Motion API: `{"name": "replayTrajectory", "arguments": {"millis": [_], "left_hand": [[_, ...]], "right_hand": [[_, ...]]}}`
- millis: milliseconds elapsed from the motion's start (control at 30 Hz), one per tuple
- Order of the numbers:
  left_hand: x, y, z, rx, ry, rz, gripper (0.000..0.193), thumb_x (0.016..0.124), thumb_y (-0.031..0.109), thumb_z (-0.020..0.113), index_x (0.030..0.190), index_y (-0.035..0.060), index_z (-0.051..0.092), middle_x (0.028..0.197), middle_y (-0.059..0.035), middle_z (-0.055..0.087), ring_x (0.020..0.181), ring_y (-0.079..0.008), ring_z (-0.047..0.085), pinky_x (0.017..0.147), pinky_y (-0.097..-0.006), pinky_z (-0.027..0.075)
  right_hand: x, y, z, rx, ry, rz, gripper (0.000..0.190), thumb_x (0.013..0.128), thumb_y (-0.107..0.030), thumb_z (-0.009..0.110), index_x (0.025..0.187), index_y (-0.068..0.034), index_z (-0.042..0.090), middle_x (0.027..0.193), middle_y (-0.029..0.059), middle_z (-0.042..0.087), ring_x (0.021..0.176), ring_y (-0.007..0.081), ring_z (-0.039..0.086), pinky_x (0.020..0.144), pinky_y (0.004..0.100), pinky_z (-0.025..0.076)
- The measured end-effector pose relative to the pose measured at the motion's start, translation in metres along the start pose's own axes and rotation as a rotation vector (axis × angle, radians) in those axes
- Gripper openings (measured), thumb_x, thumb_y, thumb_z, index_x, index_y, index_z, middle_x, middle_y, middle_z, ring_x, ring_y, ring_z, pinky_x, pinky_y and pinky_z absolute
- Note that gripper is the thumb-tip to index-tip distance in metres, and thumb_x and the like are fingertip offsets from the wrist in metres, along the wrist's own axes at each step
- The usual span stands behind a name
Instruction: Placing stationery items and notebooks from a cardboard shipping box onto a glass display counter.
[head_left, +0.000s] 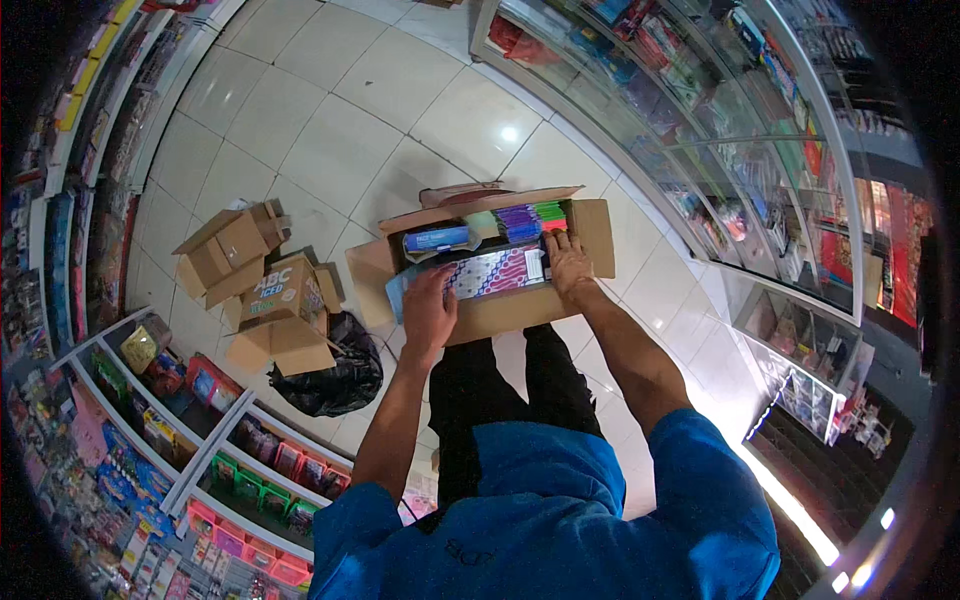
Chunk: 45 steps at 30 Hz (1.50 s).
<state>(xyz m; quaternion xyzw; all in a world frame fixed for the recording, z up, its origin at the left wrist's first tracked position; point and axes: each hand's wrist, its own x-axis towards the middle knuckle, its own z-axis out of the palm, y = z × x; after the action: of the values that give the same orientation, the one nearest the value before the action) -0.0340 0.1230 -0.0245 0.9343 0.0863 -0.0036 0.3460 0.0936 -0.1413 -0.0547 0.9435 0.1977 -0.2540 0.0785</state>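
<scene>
An open cardboard carton (510, 311) stands before my legs with its flaps folded out. Along its near side lies a long patterned box (495, 271), white with blue and magenta motifs and a label at its right end. My left hand (430, 306) lies over the patterned box's left end, beside a light blue piece (395, 296). At the other end my right hand (568, 264) reaches into the carton, fingers pointing away from me. Behind the patterned box are a blue face mask box (435, 239) and a stack of purple packs (517, 223) beside green-edged packs (549, 212). Both hands' undersides are hidden.
Left of the carton, two opened cardboard boxes (281, 292) (232, 251) lie on the tiled floor (330, 135) by a black plastic bag (330, 367). Stocked shelves (202, 450) line the left side. A glass display cabinet (675, 135) runs along the right.
</scene>
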Motion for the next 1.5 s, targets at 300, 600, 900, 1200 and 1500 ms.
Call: {"name": "replayTrajectory", "arguments": {"millis": [300, 600, 900, 1200, 1500], "left_hand": [[-0.03, 0.011, 0.018, -0.003, -0.151, 0.009, 0.031, 0.083, 0.02, 0.068, 0.111, 0.0091, 0.06, 0.108, -0.0135, 0.059, 0.097, -0.0331, 0.06, 0.082, -0.0449, 0.049], [-0.038, 0.001, 0.021, 0.04, -0.174, -0.033, 0.034, 0.084, 0.019, 0.068, 0.115, 0.0095, 0.058, 0.111, -0.0151, 0.057, 0.104, -0.0343, 0.057, 0.085, -0.0458, 0.048], [-0.035, -0.011, 0.026, -0.01, -0.109, -0.098, 0.032, 0.081, 0.015, 0.068, 0.11, 0.0066, 0.059, 0.117, -0.0147, 0.052, 0.101, -0.0337, 0.058, 0.086, -0.0446, 0.049], [-0.041, -0.021, 0.034, -0.043, -0.211, -0.172, 0.028, 0.08, 0.015, 0.068, 0.106, 0.0054, 0.061, 0.104, -0.0166, 0.059, 0.095, -0.0357, 0.06, 0.082, -0.0454, 0.05], [-0.06, -0.013, 0.017, -0.126, 0.072, -0.315, 0.065, 0.083, 0.011, 0.064, 0.139, 0.0005, 0.034, 0.121, -0.0261, 0.052, 0.107, -0.0432, 0.056, 0.09, -0.0456, 0.049]], "right_hand": [[0.015, 0.014, -0.001, 0.01, -0.056, -0.039, 0.04, 0.087, -0.013, 0.054, 0.126, -0.008, 0.045, 0.131, 0.0127, 0.045, 0.123, 0.031, 0.045, 0.094, 0.0423, 0.049], [0.019, 0.02, 0.006, 0.015, -0.035, -0.06, 0.053, 0.082, -0.018, 0.064, 0.129, -0.009, 0.042, 0.127, 0.0169, 0.044, 0.121, 0.036, 0.043, 0.093, 0.0465, 0.047], [0.024, 0.037, -0.019, 0.091, -0.253, -0.157, 0.039, 0.077, -0.017, 0.067, 0.114, -0.011, 0.057, 0.1, 0.0191, 0.066, 0.102, 0.0343, 0.061, 0.089, 0.0444, 0.049], [-0.011, -0.041, -0.053, 0.966, 0.015, 0.018, 0.032, 0.077, -0.024, 0.071, 0.105, -0.01, 0.062, 0.085, 0.0177, 0.067, 0.08, 0.0332, 0.066, 0.073, 0.0427, 0.051], [-0.007, -0.182, -0.01, 0.748, 0.008, -0.01, 0.038, 0.078, -0.022, 0.07, 0.111, -0.006, 0.062, 0.091, 0.0196, 0.069, 0.088, 0.0356, 0.067, 0.077, 0.0449, 0.054]]}}
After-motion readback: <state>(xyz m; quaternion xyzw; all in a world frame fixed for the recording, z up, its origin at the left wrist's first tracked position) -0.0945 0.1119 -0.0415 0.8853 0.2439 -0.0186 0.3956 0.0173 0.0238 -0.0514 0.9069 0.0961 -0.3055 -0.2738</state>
